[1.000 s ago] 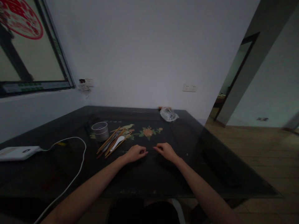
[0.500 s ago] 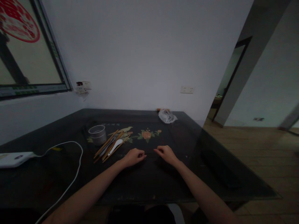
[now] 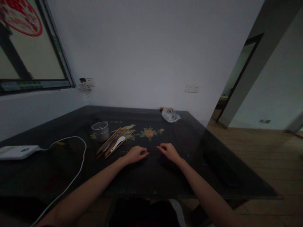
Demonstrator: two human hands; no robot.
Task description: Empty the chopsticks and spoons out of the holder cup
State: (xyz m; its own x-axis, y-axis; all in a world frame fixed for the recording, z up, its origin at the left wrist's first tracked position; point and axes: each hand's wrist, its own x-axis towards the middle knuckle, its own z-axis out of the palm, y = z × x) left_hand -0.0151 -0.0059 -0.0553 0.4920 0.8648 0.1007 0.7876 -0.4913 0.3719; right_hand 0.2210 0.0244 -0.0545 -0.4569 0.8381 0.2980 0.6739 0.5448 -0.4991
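Observation:
My left hand (image 3: pixel 136 154) rests on the dark tabletop, its fingers curled into a loose fist with nothing in them. A short gap away, my right hand (image 3: pixel 169 151) is likewise curled shut and holds nothing. Left of my left hand lies a bundle of wooden chopsticks (image 3: pixel 103 146). A white spoon (image 3: pixel 117 143) lies on that bundle, and grey utensils, their kind unclear, are among the sticks. Just behind stands a clear plastic cup (image 3: pixel 100 131) upright. Beyond my hands, a printed rose (image 3: pixel 149 132) decorates the table.
A white power bank-like device (image 3: pixel 19 152) with a white cable (image 3: pixel 82 160) lies at the left. A crumpled clear plastic bag (image 3: pixel 170 115) sits at the table's back edge by the wall. A dark flat object (image 3: pixel 222 168) lies at the right. Wall sockets (image 3: pixel 192 89) are above the table.
The view has shifted slightly, so the table and things on it appear a little higher. Both hands keep their curled pose, and nothing on the table has been moved.

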